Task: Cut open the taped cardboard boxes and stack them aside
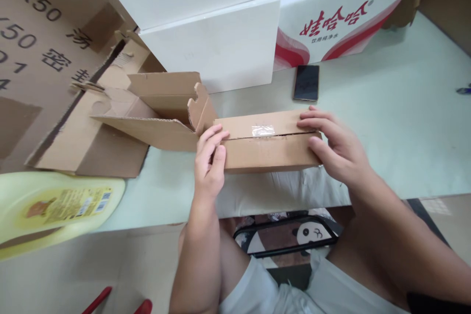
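A small flat cardboard box (265,144) with a strip of clear tape on its top lies at the near edge of a pale green table (397,122). My left hand (209,164) grips the box's left end, fingers curled over the top edge. My right hand (336,144) holds the right end, fingers laid over the top and thumb on the front face. An open cardboard box (154,113) with raised flaps stands just left of it, touching its left end.
White foam boxes (221,44) and a red-and-white printed carton (342,14) stand behind. A dark phone (306,82) lies on the table. A big brown carton (40,54) is at left, a yellow bottle (55,208) below it. A blue pen (464,90) lies far right.
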{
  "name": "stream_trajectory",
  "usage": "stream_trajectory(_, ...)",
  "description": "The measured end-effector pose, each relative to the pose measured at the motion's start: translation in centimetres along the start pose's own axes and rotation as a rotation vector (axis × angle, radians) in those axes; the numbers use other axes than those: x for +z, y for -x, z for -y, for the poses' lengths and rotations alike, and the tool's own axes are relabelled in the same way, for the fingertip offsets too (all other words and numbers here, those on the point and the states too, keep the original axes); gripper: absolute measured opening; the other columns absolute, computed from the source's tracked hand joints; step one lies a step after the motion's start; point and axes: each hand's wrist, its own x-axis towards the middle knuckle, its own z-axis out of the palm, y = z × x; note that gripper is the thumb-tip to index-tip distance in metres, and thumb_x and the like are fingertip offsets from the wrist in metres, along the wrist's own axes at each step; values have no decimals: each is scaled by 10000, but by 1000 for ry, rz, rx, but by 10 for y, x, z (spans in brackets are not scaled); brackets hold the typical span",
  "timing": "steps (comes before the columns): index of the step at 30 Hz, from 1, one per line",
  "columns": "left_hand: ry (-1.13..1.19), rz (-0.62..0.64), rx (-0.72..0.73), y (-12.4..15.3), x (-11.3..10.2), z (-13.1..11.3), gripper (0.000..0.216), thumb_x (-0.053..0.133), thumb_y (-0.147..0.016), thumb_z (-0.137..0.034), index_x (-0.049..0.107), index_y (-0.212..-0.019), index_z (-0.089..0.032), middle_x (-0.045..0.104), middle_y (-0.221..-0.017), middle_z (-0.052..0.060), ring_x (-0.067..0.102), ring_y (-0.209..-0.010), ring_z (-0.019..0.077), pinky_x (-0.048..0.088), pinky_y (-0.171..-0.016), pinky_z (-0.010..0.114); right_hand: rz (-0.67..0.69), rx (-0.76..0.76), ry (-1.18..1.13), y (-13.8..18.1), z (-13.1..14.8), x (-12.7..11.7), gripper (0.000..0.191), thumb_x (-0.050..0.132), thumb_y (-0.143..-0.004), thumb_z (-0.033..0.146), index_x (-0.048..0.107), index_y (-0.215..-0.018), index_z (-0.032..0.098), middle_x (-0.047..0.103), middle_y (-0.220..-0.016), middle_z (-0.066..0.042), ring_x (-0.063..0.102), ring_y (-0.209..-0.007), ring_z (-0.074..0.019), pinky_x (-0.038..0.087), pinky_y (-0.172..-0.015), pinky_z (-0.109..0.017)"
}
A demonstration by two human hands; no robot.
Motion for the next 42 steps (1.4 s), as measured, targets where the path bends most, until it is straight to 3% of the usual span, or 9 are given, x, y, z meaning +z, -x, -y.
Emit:
stream_trajectory(5, -9, 2, -10, 0, -1, 1, 311, 530, -1025, -442, 714, -1181, -247, 672, -1359, 96, 613, -1310, 264, 482, -1155, 458, -226, 387, 288, -6, -18, -8, 261, 489, -914, 366, 690, -997, 221, 751, -1043, -98, 705, -927, -257, 549, -785, -414)
stream_trajectory(10, -11, -3, 3, -1, 0, 2, 302, 524, -1026, -433, 696, -1187, -244, 675, -1352, 97, 615, -1309, 262, 479, -1156, 456, 452, 630, 617, -9, -30, -8, 421, 563, -848, 387, 669, -1205, 189, 767, -1055, -136, 707, -882, -318, 443, -626, -366)
stream_trajectory(14, 36, -11, 32, -1, 0, 2, 258, 549, -1026, -376, 688, -1197, -244, 675, -1351, 89, 621, -1298, 239, 480, -1145, 420, 621, 618, 695, -8, -29, -4, 486, 552, -845, 300, 622, -1311, 182, 748, -1185, -174, 708, -1022, -358, 420, -634, -355)
stream_trajectory(19, 17, -2, 19, -1, 0, 2, 260, 547, -1024, -395, 690, -1174, -238, 675, -1347, 93, 618, -1297, 248, 480, -1140, 436, 456, 636, 699, -11, -34, -5, 278, 523, -897, 373, 679, -1027, 183, 738, -1060, -167, 682, -912, -314, 415, -654, -350)
stream_trajectory(24, -14, 2, 0, -1, 0, 2, 300, 522, -1023, -450, 686, -1163, -242, 672, -1348, 97, 608, -1309, 271, 465, -1158, 478, -28, 607, 497, -10, -40, -8, 348, 550, -905, 428, 588, -1188, 228, 694, -927, -70, 599, -654, -208, 428, -642, -350)
stream_trajectory(27, -4, -6, 8, -1, 1, 2, 282, 529, -1022, -436, 689, -1154, -245, 675, -1336, 93, 612, -1300, 263, 469, -1151, 464, -167, 504, 286, -8, -36, -9, 359, 544, -940, 453, 560, -1248, 270, 655, -779, 0, 545, -553, -166, 424, -590, -325)
stream_trajectory(33, -23, -6, -7, -1, 1, 2, 298, 517, -1020, -451, 689, -1151, -246, 676, -1336, 93, 610, -1307, 273, 461, -1160, 479, -172, 412, -115, -7, -6, -14, 254, 517, -887, 263, 697, -1066, 261, 611, -689, 25, 458, -480, -123, 386, -479, -284)
stream_trajectory(37, -9, -21, -4, -1, 2, 2, 278, 532, -1017, -432, 695, -1144, -246, 679, -1331, 90, 613, -1296, 262, 466, -1149, 463, -116, 214, -53, -6, 9, -17, 328, 517, -893, 201, 775, -1069, 300, 640, -696, 16, 573, -582, -149, 495, -600, -318)
stream_trajectory(42, 13, -29, 7, -1, 3, 2, 256, 547, -1017, -408, 701, -1139, -243, 681, -1322, 89, 624, -1275, 250, 478, -1132, 438, -42, 25, 40, -6, 17, -15, 284, 585, -903, 219, 798, -1083, 269, 771, -923, -46, 704, -765, -186, 563, -646, -329)
